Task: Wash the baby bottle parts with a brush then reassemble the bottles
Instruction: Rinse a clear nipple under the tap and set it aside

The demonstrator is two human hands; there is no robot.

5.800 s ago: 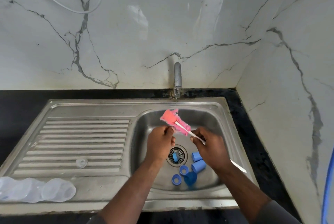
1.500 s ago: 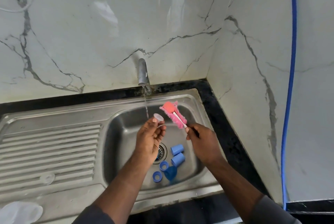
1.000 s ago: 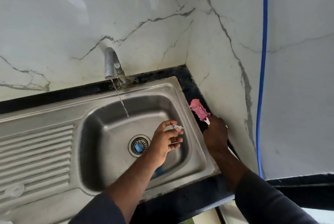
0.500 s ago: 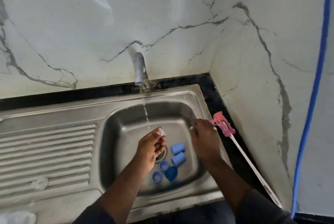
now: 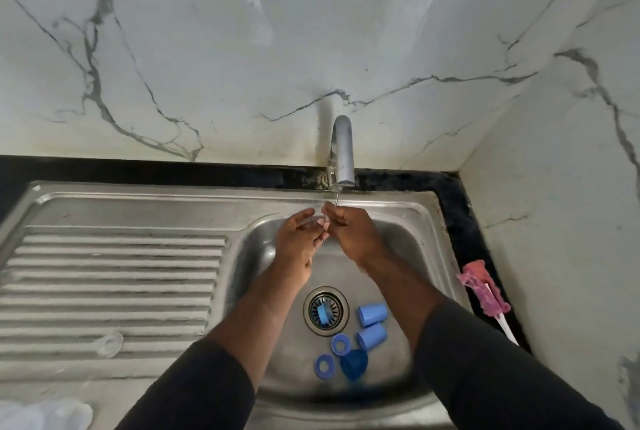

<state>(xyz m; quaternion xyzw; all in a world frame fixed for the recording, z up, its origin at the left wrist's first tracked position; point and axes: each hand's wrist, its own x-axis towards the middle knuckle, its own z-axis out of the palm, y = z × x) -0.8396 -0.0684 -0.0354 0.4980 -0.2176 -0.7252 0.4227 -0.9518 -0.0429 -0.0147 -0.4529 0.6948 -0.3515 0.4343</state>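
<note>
My left hand [image 5: 300, 237] and my right hand [image 5: 350, 232] meet under the thin stream from the tap [image 5: 342, 152], over the back of the sink basin [image 5: 412, 256]. Between their fingertips is a small clear teat [image 5: 323, 223], mostly hidden; the fingers of both hands curl onto it. The pink brush [image 5: 482, 291] with a white handle lies on the black counter right of the sink, untouched. On the basin floor lie two blue caps [image 5: 372, 314], two blue rings [image 5: 340, 343] and a blue dome piece [image 5: 353, 360].
A blue piece sits in the drain [image 5: 325, 310]. One clear teat [image 5: 109, 345] lies on the ribbed drainboard [image 5: 114, 277]. Clear bottle bodies [image 5: 45, 415] show at the bottom left corner. Marble walls close off the back and the right side.
My right hand laid the brush on the right counter and came back to the teat. Both hands rose to the tap's stream.
</note>
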